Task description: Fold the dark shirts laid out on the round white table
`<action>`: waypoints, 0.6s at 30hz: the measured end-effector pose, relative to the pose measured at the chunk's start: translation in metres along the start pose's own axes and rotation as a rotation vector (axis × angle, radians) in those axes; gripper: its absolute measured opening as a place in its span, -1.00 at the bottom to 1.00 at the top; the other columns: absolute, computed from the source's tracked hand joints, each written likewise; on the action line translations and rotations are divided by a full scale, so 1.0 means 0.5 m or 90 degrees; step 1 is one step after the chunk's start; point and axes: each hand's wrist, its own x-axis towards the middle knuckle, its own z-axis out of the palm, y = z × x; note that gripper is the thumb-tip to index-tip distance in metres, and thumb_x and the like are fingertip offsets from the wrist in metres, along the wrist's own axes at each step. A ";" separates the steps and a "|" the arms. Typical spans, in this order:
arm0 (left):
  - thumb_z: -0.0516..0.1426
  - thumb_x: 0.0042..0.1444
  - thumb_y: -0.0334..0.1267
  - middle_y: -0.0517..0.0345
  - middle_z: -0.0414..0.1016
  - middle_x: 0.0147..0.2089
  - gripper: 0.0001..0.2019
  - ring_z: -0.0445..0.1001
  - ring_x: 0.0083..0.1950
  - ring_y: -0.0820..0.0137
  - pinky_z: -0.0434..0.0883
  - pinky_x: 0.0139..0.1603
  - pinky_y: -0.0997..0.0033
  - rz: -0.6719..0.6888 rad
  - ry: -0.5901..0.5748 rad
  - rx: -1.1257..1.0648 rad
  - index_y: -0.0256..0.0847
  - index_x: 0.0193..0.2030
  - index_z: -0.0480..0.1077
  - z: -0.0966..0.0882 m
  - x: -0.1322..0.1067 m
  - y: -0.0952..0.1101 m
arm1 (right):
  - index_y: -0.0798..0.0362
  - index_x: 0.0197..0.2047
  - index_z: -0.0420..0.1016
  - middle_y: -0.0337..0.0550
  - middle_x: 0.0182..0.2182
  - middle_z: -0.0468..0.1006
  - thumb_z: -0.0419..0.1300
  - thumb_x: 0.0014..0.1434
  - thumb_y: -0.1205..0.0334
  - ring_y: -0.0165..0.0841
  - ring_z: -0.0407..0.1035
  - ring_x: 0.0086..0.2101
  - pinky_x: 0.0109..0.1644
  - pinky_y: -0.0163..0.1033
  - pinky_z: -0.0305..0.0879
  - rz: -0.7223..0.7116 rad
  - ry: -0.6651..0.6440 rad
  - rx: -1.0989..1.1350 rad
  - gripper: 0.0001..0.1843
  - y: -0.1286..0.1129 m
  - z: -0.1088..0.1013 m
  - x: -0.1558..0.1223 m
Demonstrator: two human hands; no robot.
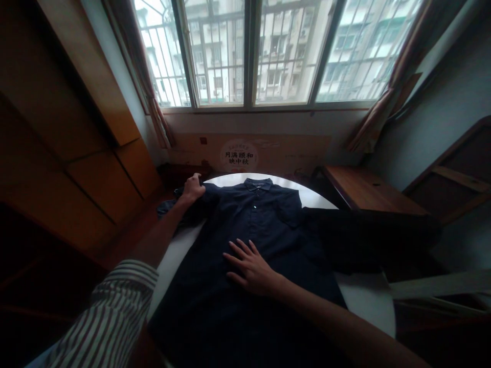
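- Behind the white round surface (368,301), a barred window (249,51) and a cardboard box (249,153) are seen; wooden cabinets (76,153) stand at the left.
- At the surface's left edge, the left hand (193,188) is closed, its fingers clamped on the bunched sleeve of the dark shirt (268,220).
- The dark shirt is laid flat, front up, collar toward the window; no fold is made in its body.
- The right hand (249,266) is pressed flat on the shirt front, fingers apart.
- At the right, the other sleeve (368,230) is extended, unfolded.
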 end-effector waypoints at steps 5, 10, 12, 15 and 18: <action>0.06 0.19 -0.51 -0.02 0.37 0.22 -0.49 0.41 0.14 0.30 0.31 0.17 0.39 0.249 -0.046 0.004 -0.19 0.29 0.25 0.039 -0.022 0.120 | -0.08 0.42 0.14 0.04 0.43 -0.02 -0.07 0.38 -0.16 0.04 -0.20 0.40 0.38 0.33 -0.27 -0.004 0.006 0.000 -0.35 0.007 0.002 0.001; 0.19 0.19 -0.25 0.09 0.57 -0.07 -0.78 0.52 -0.03 0.32 0.39 0.00 0.51 0.285 -0.304 -0.011 -0.19 -0.02 0.49 0.120 -0.030 0.214 | -0.09 0.42 0.13 0.02 0.44 -0.03 -0.08 0.38 -0.16 0.03 -0.23 0.40 0.38 0.33 -0.30 -0.001 0.013 0.000 -0.35 0.006 0.012 0.001; 0.10 0.29 -0.24 -0.05 0.54 0.01 -0.78 0.48 0.07 0.23 0.38 0.07 0.39 0.211 -0.264 0.017 -0.25 -0.04 0.50 0.136 -0.004 0.218 | -0.09 0.43 0.12 0.02 0.44 -0.04 -0.07 0.38 -0.16 0.03 -0.24 0.40 0.39 0.33 -0.31 -0.002 0.015 0.000 -0.35 0.006 0.015 0.002; 0.08 0.31 -0.30 -0.26 0.39 0.18 -0.72 0.36 0.22 0.09 0.34 0.17 0.13 0.074 -0.213 0.059 -0.39 0.09 0.41 0.142 0.053 0.191 | -0.09 0.43 0.12 0.03 0.44 -0.05 -0.06 0.37 -0.17 0.02 -0.23 0.40 0.39 0.32 -0.31 -0.005 0.023 -0.002 -0.34 0.005 0.016 0.002; 0.17 0.28 -0.20 -0.13 0.41 0.15 -0.66 0.43 0.13 0.16 0.42 0.10 0.03 -0.024 -0.241 0.071 -0.32 0.13 0.38 0.147 0.101 0.151 | -0.07 0.43 0.11 0.06 0.44 -0.04 -0.06 0.36 -0.19 0.04 -0.23 0.40 0.38 0.33 -0.32 -0.010 0.022 0.000 -0.31 0.001 0.011 0.000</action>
